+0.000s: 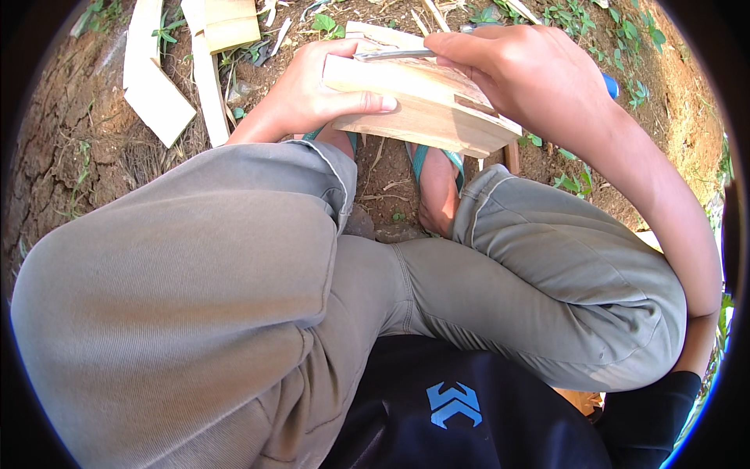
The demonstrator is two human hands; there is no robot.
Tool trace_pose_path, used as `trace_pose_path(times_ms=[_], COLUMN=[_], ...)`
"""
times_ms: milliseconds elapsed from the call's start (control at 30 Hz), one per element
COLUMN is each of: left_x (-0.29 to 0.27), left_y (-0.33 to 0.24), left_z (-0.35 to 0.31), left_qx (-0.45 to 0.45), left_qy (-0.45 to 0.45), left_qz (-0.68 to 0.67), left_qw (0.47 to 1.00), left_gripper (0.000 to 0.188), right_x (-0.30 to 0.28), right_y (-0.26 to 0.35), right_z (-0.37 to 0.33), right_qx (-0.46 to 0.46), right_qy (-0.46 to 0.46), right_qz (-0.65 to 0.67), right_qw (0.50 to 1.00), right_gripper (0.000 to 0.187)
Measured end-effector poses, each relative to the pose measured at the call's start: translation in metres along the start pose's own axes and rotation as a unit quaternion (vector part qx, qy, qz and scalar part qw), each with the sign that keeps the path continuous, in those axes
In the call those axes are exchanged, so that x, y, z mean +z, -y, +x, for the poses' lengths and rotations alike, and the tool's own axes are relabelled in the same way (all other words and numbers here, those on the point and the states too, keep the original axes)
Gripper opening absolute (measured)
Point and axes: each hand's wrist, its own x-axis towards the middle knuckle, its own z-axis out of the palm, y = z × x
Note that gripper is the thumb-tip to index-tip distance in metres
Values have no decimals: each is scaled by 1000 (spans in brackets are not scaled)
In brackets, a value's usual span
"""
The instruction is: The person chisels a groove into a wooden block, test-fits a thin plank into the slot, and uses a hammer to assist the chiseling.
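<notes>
I squat over bare soil, knees in grey trousers filling the view. My left hand (312,94) grips the near side of a pale wooden block (422,102), thumb lying along its face, holding it above my feet. My right hand (523,74) is closed around a tool with a thin metal blade (394,54) that lies across the block's top edge; a blue bit of handle (610,85) pokes out behind the hand. The block's far end has a notch cut into it.
Several pale wood offcuts (160,98) lie on the ground at upper left. My feet in teal-strapped sandals (437,184) rest under the block. Brown soil with small green weeds (637,35) surrounds me.
</notes>
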Motion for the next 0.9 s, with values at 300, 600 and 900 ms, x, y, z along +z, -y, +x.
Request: trace_pose_path(times_ms=[300,600,900], left_x=[-4,-1,0], left_y=[-1,-10,-15], left_z=[-2,1,-6], left_qx=[-16,-38,-62], left_qy=[-1,17,5], left_qz=[-6,-25,-29], left_qw=[1000,999,998], left_gripper=[57,59,53], right_x=[-69,-54,-14], right_y=[50,27,13], right_z=[30,23,2], right_qx=[36,6,-43], right_qy=[222,195,21], right_qz=[-109,-95,-65], right_qw=[968,976,997], right_gripper=[18,18,37])
